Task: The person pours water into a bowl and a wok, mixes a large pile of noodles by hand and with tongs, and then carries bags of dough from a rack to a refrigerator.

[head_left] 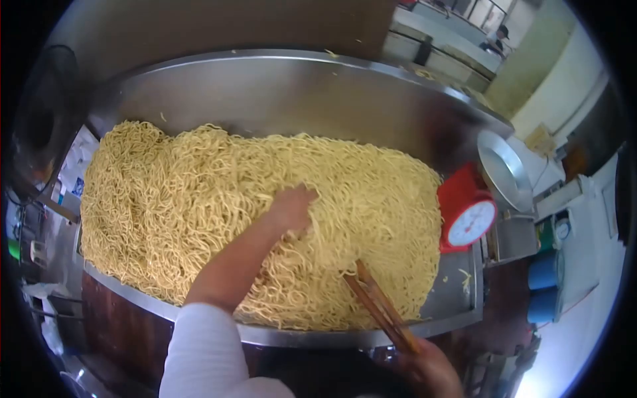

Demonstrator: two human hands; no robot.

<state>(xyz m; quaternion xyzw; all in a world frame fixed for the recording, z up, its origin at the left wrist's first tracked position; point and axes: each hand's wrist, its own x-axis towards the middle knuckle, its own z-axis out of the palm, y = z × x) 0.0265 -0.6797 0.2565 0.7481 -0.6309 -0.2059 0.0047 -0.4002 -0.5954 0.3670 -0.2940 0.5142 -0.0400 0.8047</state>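
A large heap of yellow noodles (199,179) fills a long stainless steel tray (265,86). My left hand (294,209) reaches into the middle of the heap, its fingers curled down among the strands and partly hidden by them. From the lower right, my right hand (431,368) grips a pair of long, thick wooden chopsticks (378,305). Their tips touch the noodles at the front of the heap, slightly spread apart.
A red dial scale (458,199) with a round metal pan (504,169) stands at the tray's right end. Blue containers (545,288) sit lower right. A fan (46,126) is at far left, and another person (496,41) appears in the far background.
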